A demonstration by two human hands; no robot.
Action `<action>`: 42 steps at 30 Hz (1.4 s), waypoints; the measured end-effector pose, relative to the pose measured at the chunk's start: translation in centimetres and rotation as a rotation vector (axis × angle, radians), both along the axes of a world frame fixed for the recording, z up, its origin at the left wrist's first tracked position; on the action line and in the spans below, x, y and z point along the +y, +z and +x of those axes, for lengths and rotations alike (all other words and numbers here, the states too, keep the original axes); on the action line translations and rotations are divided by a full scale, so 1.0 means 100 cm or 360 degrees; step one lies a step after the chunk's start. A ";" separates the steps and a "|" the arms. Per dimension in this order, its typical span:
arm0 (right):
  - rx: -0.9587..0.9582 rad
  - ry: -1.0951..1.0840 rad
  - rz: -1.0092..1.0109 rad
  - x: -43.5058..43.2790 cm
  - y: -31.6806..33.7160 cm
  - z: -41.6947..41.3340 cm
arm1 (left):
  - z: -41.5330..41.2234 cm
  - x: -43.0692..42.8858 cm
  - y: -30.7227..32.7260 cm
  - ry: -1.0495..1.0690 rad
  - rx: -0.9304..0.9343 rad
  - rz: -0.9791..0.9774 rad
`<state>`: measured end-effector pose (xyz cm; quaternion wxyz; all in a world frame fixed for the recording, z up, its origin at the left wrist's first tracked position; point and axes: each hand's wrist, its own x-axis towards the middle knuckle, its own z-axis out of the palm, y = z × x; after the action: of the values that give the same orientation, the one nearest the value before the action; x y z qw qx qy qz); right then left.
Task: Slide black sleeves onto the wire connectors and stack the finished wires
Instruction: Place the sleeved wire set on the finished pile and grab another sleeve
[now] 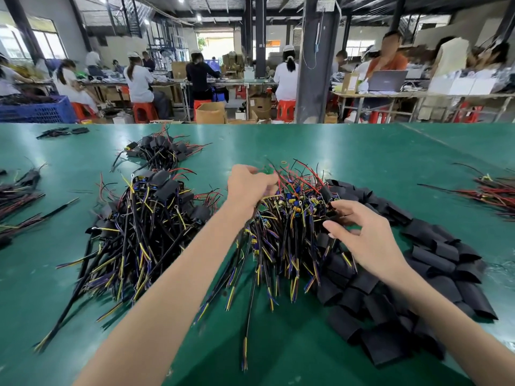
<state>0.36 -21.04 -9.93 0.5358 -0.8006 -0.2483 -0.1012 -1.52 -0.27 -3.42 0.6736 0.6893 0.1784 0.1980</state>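
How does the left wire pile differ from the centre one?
The left pile has black sleeves on its connector ends; the centre pile shows bare blue and yellow parts. The left hand and right hand are in the centre pile; neither touches the left pile. The centre pile abuts the loose sleeves; the left pile lies apart. Shared: black cables, yellow-blue tips, green table.

Your green table (362, 151): one surface, seven lots lying on it.
- Landmark: the unsleeved wire pile (281, 246), mid-table.
- Touching that pile's right side: the black sleeves (434, 263), a heap curving round toward you.
- Just left of the pile: a stack of sleeved wires (145, 218).
- Beyond the pile, to its left: a smaller sleeved bundle (161, 151).
- Farther beyond-left: a few loose black pieces (64, 132).
- Well left of the pile: dark mixed wires (19, 196).
- Well right of it: red and black wires (496, 190).
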 end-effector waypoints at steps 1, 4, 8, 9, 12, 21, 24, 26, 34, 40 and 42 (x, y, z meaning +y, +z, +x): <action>0.0011 -0.0005 0.0005 0.000 0.000 0.000 | -0.003 0.001 0.008 -0.0105 -0.0071 -0.0207; 0.0009 -0.0024 -0.0006 0.001 -0.003 0.002 | -0.013 0.004 0.027 -0.0335 -0.0092 -0.0477; -0.0020 -0.0073 -0.0022 0.000 -0.006 0.004 | -0.027 0.012 0.039 -0.0314 -0.0154 -0.0028; -0.0029 -0.0076 -0.0028 0.000 -0.007 0.005 | -0.030 0.014 0.042 -0.0262 -0.0219 0.0140; -0.0057 -0.0070 -0.0052 0.000 -0.008 0.006 | -0.042 0.019 0.043 -0.0054 -0.0508 0.0904; -0.0051 -0.0058 -0.0190 0.000 -0.012 0.008 | -0.071 0.030 -0.047 0.0015 -0.0344 0.2323; -0.0075 -0.0056 -0.0218 0.001 -0.012 0.008 | -0.072 0.033 -0.056 0.0093 -0.0389 0.2333; -0.0074 -0.0066 -0.0216 -0.001 -0.013 0.008 | -0.073 0.030 -0.059 0.0123 -0.0402 0.2328; -0.0077 -0.0014 -0.0219 -0.001 -0.008 0.004 | -0.077 0.024 -0.066 0.0241 -0.0517 0.2271; -0.0092 0.0044 -0.0225 0.002 -0.006 -0.004 | -0.076 0.018 -0.071 0.0205 -0.0590 0.2222; -0.0085 0.0069 -0.0190 0.003 -0.004 -0.006 | -0.076 0.018 -0.072 0.0205 -0.0612 0.2221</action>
<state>-0.25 -20.72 -10.35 0.4825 -0.8225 -0.2854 -0.0958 -9.10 1.51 -10.64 0.0835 0.8996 -0.0709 0.4228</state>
